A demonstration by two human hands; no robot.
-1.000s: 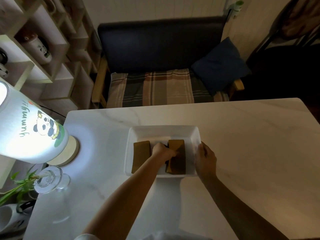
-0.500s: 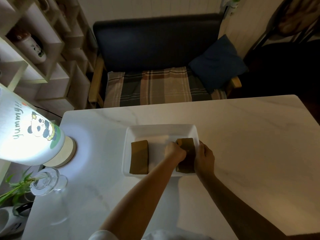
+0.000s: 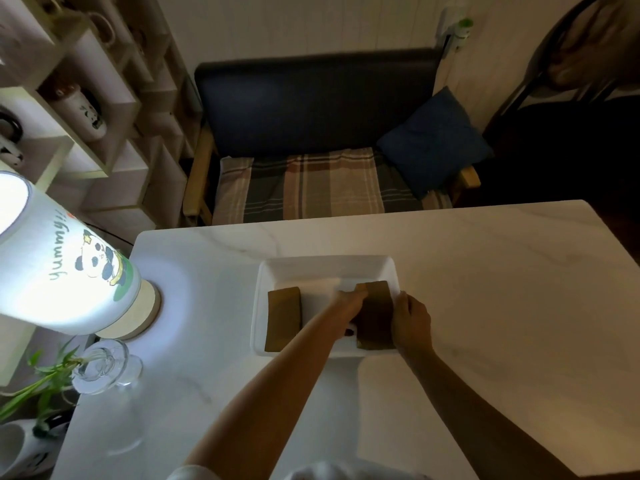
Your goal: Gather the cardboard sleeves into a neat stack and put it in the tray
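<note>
A white rectangular tray [image 3: 322,268] sits on the marble table. A brown cardboard sleeve [image 3: 283,318] lies flat in the tray's left half. A stack of brown sleeves [image 3: 377,313] lies in the right half, against the right wall. My left hand [image 3: 349,301] presses on the stack's left side. My right hand [image 3: 410,322] holds the stack's right side at the tray's rim. The stack's near left corner is hidden behind my left hand.
A lit lamp with a panda print [image 3: 65,271] stands at the table's left edge, with a glass vase [image 3: 104,365] and green plant [image 3: 45,386] beside it. Beyond the table is a dark bench with a plaid cushion [image 3: 311,185]. Shelves [image 3: 86,109] line the left.
My left hand slid the right-hand sleeve stack rightward against the tray's right wall. My right hand closed in on the stack's right side. The left sleeve stayed put.
</note>
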